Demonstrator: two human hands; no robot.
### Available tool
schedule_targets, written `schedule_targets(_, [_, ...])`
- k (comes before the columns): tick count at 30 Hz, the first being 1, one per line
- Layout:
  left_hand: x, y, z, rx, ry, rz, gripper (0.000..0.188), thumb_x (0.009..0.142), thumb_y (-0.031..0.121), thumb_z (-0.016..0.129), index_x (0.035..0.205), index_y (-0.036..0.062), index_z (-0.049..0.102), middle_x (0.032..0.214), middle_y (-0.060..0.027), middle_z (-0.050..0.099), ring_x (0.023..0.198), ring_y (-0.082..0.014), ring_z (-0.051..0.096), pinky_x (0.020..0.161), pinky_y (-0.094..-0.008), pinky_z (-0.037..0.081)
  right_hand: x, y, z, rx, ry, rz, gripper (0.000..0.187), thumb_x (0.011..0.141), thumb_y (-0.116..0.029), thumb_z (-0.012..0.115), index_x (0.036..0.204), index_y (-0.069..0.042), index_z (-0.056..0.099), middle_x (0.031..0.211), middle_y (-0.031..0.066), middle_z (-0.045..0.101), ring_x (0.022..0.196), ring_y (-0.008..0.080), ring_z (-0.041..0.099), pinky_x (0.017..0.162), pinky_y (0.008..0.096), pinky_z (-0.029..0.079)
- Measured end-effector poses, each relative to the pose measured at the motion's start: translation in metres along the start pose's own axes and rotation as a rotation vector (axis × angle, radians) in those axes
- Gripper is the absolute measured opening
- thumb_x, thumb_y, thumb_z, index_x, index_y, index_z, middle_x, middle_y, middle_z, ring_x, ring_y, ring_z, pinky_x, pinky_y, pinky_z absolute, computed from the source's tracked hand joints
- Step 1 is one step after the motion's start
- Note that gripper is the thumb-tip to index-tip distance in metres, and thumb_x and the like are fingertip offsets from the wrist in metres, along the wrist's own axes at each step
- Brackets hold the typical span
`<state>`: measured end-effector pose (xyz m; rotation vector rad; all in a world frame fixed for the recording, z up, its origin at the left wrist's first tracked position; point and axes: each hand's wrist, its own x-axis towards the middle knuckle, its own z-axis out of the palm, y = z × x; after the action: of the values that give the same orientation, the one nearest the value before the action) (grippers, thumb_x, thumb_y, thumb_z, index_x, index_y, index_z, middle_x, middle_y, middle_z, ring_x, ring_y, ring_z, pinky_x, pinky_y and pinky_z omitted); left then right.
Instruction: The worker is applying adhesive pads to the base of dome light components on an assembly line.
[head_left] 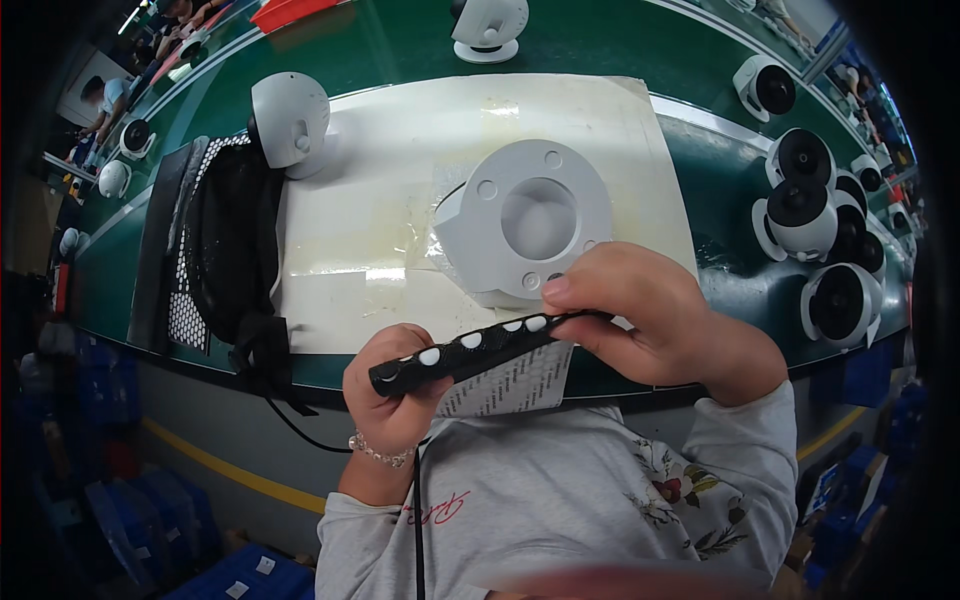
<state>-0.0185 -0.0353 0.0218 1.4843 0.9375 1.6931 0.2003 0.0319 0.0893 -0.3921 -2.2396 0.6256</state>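
Observation:
A black strip-like sheet with a row of white round spots (470, 341) is stretched between my two hands, and its pale printed backing (515, 385) hangs below. My left hand (392, 385) is closed around the sheet's left end. My right hand (640, 310) pinches its right end, thumb and finger together; whether a small piece is also between them I cannot make out. Just beyond the right fingertips, a white camera (465, 240) lies on its side, its round base (590, 195) facing up with a large central hollow and several small round recesses. The fingers partly cover the base's near edge.
Under the camera is a stained cream board (350, 230) on a green table. A black pouch (235, 240) lies at left beside a standing white camera (290, 120). Several white-and-black cameras (800, 210) cluster at right. Another camera (488, 28) stands at the far side.

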Motion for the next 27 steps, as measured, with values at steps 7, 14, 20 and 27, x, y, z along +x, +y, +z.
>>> schedule_targets(7, [-0.005, 0.002, -0.001, -0.013, 0.054, -0.135, 0.012, 0.068, -0.002, 0.067, 0.073, -0.0040, 0.056, 0.066, -0.0052, 0.051, 0.058, -0.0123, 0.049, 0.053, -0.0234, 0.039, -0.002, 0.003, 0.006, -0.086, 0.088, -0.106, 0.040, 0.066, 0.005, 0.068, 0.102, -0.006, 0.054, 0.086, 0.0076, 0.060, 0.073, 0.0238, 0.059, 0.062, 0.0334, 0.047])
schedule_targets(14, [-0.008, -0.001, 0.000, -0.037, 0.083, -0.146, 0.017, 0.067, -0.003, 0.066, 0.081, -0.0032, 0.055, 0.066, -0.0060, 0.052, 0.057, -0.0124, 0.049, 0.051, -0.0237, 0.037, -0.001, 0.001, -0.004, -0.248, -0.063, -0.309, 0.052, 0.067, 0.008, 0.064, 0.113, -0.009, 0.047, 0.083, 0.0058, 0.058, 0.084, 0.0241, 0.056, 0.071, 0.0382, 0.043])
schedule_targets(20, [-0.001, -0.004, -0.002, 0.104, -0.074, -0.018, 0.017, 0.063, -0.006, 0.066, 0.073, -0.0020, 0.053, 0.062, -0.0082, 0.050, 0.055, -0.0193, 0.049, 0.050, -0.0271, 0.038, -0.006, 0.014, -0.003, 0.199, 0.135, -0.078, 0.067, 0.075, 0.008, 0.058, 0.129, -0.010, 0.022, 0.090, 0.0109, 0.053, 0.082, 0.0251, 0.056, 0.075, 0.0376, 0.045])
schedule_targets(27, [0.008, -0.001, 0.003, 0.152, -0.162, 0.046, 0.019, 0.058, -0.006, 0.067, 0.069, 0.0000, 0.053, 0.060, -0.0084, 0.051, 0.054, -0.0221, 0.051, 0.049, -0.0294, 0.039, 0.000, 0.004, 0.004, 0.235, 0.062, -0.053, 0.075, 0.072, 0.012, 0.058, 0.131, -0.010, 0.018, 0.095, 0.0139, 0.052, 0.081, 0.0251, 0.057, 0.070, 0.0343, 0.047])
